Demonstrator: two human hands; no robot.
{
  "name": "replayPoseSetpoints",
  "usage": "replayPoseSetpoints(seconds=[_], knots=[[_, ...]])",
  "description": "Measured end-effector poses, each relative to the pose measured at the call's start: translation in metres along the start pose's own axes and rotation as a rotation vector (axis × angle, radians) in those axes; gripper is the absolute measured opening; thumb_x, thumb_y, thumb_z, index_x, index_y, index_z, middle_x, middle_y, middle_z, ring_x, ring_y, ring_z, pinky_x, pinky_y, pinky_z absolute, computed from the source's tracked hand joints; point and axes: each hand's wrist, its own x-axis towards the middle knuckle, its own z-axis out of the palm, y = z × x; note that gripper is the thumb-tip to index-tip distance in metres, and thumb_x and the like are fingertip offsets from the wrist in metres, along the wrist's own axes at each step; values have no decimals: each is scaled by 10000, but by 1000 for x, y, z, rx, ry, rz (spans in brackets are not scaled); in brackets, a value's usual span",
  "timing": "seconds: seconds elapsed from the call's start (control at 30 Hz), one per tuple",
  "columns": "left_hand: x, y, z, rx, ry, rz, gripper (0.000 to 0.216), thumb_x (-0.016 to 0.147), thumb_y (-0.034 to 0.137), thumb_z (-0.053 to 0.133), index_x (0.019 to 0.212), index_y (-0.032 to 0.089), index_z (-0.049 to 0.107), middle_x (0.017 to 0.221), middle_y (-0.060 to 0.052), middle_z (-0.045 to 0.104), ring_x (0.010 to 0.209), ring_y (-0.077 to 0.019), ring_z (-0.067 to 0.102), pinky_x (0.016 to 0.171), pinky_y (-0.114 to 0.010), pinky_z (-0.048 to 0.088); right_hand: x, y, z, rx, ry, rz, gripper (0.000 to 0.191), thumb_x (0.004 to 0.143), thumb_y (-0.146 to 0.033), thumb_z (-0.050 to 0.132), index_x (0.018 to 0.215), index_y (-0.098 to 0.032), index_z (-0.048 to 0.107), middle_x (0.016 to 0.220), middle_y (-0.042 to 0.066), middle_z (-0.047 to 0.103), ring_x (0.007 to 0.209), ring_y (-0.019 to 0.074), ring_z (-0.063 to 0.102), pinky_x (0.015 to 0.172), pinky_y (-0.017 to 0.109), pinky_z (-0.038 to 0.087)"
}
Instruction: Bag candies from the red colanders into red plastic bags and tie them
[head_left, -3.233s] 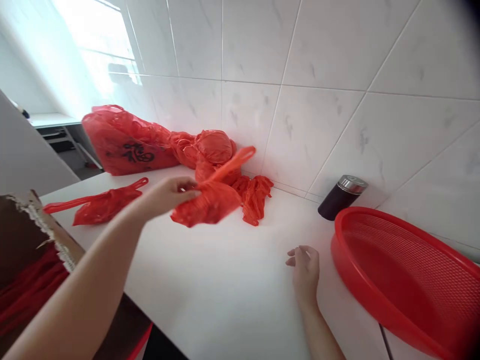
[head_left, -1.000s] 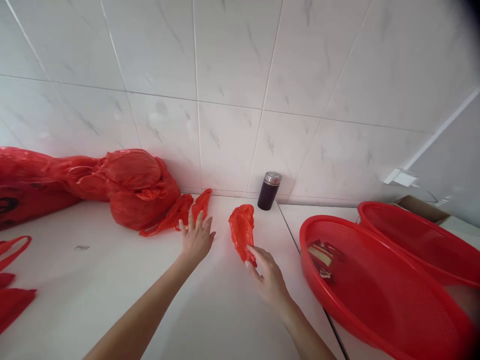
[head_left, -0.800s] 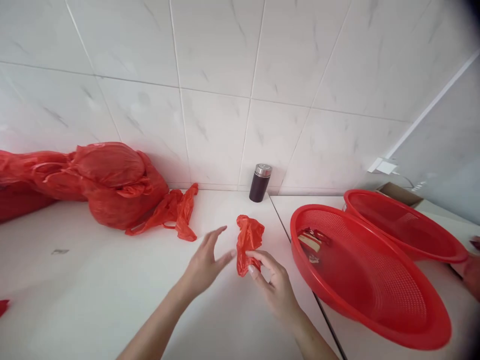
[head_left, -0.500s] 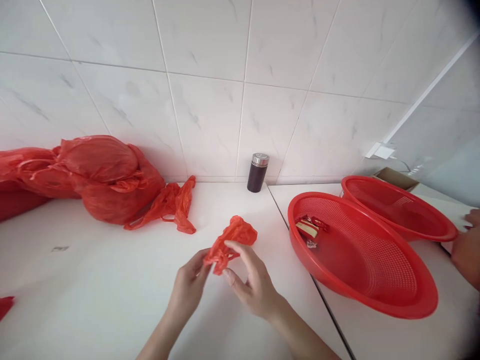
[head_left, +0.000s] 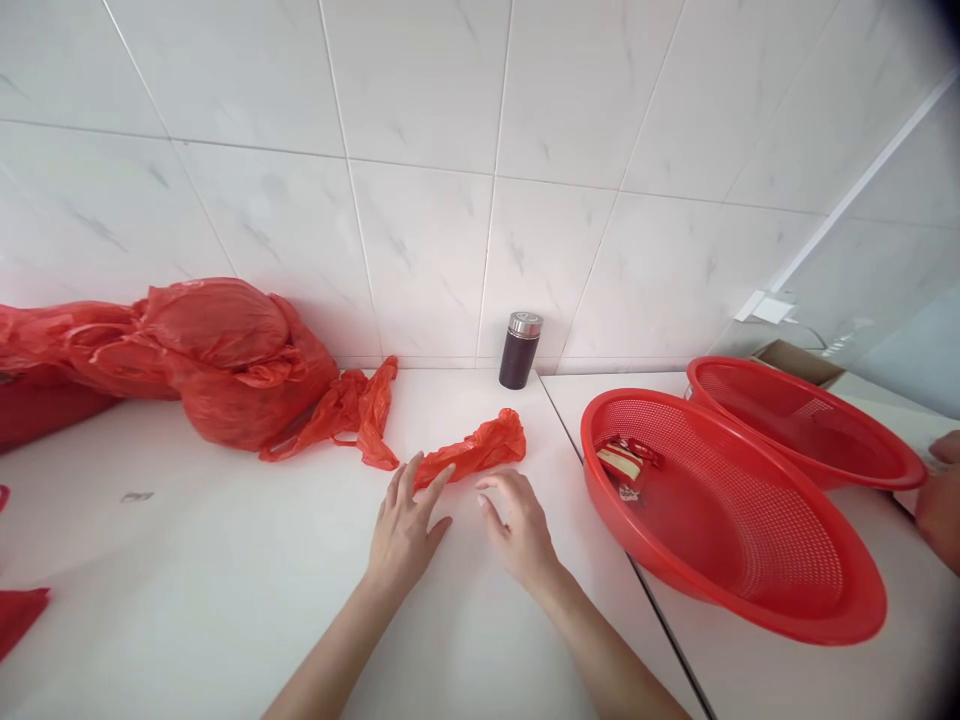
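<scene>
Partway through one crumpled red bag (head_left: 484,447), by the look of it; centre of frame, on white table (head_left: 262,600).
Lying in a loose strip, without visible knot or neat fold, so likely only partly straightened. Near its left end: left hand (head_left: 405,535), fingers wide, gripping nothing (touching or just above, unclear which). Just below its right end: right hand (head_left: 523,530), thumb and forefinger apart, nothing between. At centre-left, beside large red bundle (head_left: 232,370): another loose bag (head_left: 373,412), crumpled too, untouched by either hand, so probably among what is left.

Bright, diffuse light casts faint shadows; the right corners are dark.
</scene>
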Motion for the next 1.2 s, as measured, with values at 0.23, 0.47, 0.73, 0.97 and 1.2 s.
replayPoseSetpoints(seconds=[0.23, 0.47, 0.73, 0.97, 1.2], knots=[[37, -2, 15, -219, -42, -168, 317, 845, 210, 509, 1139, 190, 626, 1101, -116, 663, 1093, -286, 576, 964, -446, 422, 17, 64, 0, -239, -56, 200, 380, 872, -277, 545, 1249, -257, 582, 1436, 107, 391, 1292, 281, 416, 1030, 474, 414], [11, 21, -20, -589, -183, -422, 467, 882, 594, 392, 741, 192, 582, 647, 14, 543, 590, -149, 484, 566, -251, 397, 25, 64, 14, 215, -38, 297, 287, 839, -315, 564, 1109, -227, 608, 1230, 97, 586, 1037, 220, 611, 876, 378, 514], [-20, 12, -62, -812, -78, -741, 496, 768, 684, 524, 829, 201, 618, 687, 2, 559, 665, -180, 485, 649, -274, 413, 29, 20, -14, 286, 73, 304, 137, 891, -323, 510, 891, -202, 575, 879, 42, 657, 804, 169, 624, 745, 286, 490], [-33, 36, -52, -926, -97, -623, 483, 794, 666, 518, 706, 195, 576, 630, 25, 516, 580, -142, 441, 573, -256, 393, 21, -50, 16, 30, -288, -70, 205, 926, -211, 415, 784, -207, 563, 711, 1, 615, 653, 131, 556, 625, 240, 415], [-42, 12, -87, -975, 317, -806, 331, 816, 548, 586, 795, 222, 645, 780, -23, 660, 753, -200, 604, 640, -260, 500, 24, -17, 14, -417, -599, 57, 212, 861, -261, 520, 1038, -206, 624, 786, 51, 706, 674, 207, 641, 582, 284, 379]])
